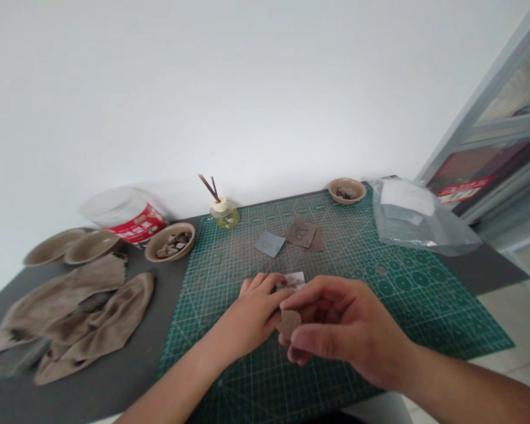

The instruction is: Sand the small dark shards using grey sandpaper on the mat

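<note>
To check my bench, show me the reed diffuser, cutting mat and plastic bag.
Reed diffuser (224, 217), head view, glass bottle.
Cutting mat (463, 330), head view, right side.
Plastic bag (428, 229), head view, middle.

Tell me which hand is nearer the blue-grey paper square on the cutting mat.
Left hand: nearer, below the blue-grey paper square in this view. Right hand: farther, below and to its right.
</note>
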`<state>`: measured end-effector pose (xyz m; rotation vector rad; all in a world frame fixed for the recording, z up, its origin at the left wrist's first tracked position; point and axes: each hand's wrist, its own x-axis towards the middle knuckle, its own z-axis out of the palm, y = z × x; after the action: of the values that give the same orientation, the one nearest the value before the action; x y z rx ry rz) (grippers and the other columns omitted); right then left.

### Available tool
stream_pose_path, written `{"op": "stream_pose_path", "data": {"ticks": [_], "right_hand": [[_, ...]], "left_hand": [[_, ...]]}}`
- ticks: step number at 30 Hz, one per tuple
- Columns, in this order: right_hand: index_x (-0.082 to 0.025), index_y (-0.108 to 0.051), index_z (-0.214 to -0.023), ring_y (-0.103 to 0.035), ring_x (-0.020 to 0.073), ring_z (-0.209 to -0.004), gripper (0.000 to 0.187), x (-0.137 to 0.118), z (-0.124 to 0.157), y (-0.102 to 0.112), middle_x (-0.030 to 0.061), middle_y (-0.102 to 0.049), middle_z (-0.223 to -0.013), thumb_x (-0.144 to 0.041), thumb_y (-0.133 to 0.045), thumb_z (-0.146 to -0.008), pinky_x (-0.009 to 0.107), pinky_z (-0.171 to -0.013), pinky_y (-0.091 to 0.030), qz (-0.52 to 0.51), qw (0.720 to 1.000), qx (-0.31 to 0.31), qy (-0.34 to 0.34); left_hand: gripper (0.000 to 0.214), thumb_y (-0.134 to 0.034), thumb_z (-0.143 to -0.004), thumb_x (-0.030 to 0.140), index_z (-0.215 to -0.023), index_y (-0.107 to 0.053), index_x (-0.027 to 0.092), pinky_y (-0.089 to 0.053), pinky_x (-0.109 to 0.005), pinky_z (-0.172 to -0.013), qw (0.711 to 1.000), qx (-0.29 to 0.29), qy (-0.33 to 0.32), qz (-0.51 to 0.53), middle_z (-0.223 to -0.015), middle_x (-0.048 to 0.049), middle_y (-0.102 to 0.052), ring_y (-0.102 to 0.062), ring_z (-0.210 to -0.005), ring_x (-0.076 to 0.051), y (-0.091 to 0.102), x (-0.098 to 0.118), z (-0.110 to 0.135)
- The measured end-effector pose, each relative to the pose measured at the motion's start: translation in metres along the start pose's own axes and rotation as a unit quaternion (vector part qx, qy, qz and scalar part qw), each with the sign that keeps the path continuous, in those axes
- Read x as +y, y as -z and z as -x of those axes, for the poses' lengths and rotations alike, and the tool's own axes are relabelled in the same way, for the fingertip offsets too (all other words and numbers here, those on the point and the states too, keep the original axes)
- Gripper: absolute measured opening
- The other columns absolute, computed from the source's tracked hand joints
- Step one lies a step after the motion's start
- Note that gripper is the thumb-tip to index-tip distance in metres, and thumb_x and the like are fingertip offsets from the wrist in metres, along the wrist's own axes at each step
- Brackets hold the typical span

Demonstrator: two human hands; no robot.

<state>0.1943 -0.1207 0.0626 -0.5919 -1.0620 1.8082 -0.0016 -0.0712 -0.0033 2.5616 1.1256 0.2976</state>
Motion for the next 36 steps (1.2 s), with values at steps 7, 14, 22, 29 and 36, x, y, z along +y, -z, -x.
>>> {"op": "stream_pose_path", "data": {"ticks": [7,14,22,29,36], "right_hand": [[-0.019,-0.068,-0.097,-0.067,0.0155,-0.083,0.018,0.002,-0.054,0.060,0.0024,-0.072,-0.092,-0.016,-0.068,-0.080,0.029,-0.078,-0.054,0.384,0.916,0.053,0.101],[-0.020,-0.070,-0.089,-0.066,0.0158,-0.085,0.010,0.014,-0.095,0.097,0.0022,-0.072,-0.094,-0.019,-0.071,-0.080,0.029,-0.080,-0.051,0.550,0.824,-0.055,0.127],[-0.022,-0.072,-0.091,-0.062,0.0155,-0.092,0.008,0.039,-0.093,0.108,0.0031,-0.068,-0.099,-0.019,-0.066,-0.087,0.029,-0.084,-0.049,0.610,0.772,-0.109,0.141],[-0.018,-0.068,-0.088,-0.059,0.0172,-0.095,0.005,0.044,-0.096,0.099,0.0049,-0.068,-0.099,-0.017,-0.064,-0.087,0.030,-0.086,-0.047,0.640,0.745,-0.122,0.144],[-0.018,-0.069,-0.087,-0.058,0.0174,-0.090,0.008,0.049,-0.098,0.093,0.0045,-0.069,-0.095,-0.018,-0.061,-0.090,0.032,-0.087,-0.046,0.664,0.716,-0.134,0.170]], "left_hand": [[0.026,-0.053,-0.091,0.020,-0.113,-0.064,0.029,-0.038,-0.040,-0.090,0.999,-0.014,-0.029,-0.013,-0.116,-0.0063,-0.059,-0.048,-0.110,-0.026,0.024,-0.020,-0.023],[0.028,-0.054,-0.092,0.020,-0.117,-0.062,0.028,-0.036,-0.041,-0.095,0.999,-0.009,-0.036,0.021,-0.119,-0.0057,-0.060,-0.049,-0.112,-0.025,0.024,-0.038,-0.030],[0.025,-0.053,-0.091,0.016,-0.111,-0.064,0.027,-0.040,-0.037,-0.092,0.997,-0.013,0.004,0.073,-0.109,-0.0041,-0.061,-0.054,-0.103,-0.022,0.021,-0.056,-0.031],[0.028,-0.056,-0.091,0.024,-0.118,-0.061,0.028,-0.038,-0.038,-0.088,0.998,-0.010,0.045,0.037,-0.112,-0.0045,-0.059,-0.050,-0.105,-0.024,0.021,-0.059,-0.028],[0.023,-0.057,-0.091,0.022,-0.113,-0.061,0.029,-0.032,-0.037,-0.083,0.997,-0.027,0.068,0.033,-0.105,-0.0013,-0.061,-0.049,-0.102,-0.023,0.023,-0.058,-0.024]]}}
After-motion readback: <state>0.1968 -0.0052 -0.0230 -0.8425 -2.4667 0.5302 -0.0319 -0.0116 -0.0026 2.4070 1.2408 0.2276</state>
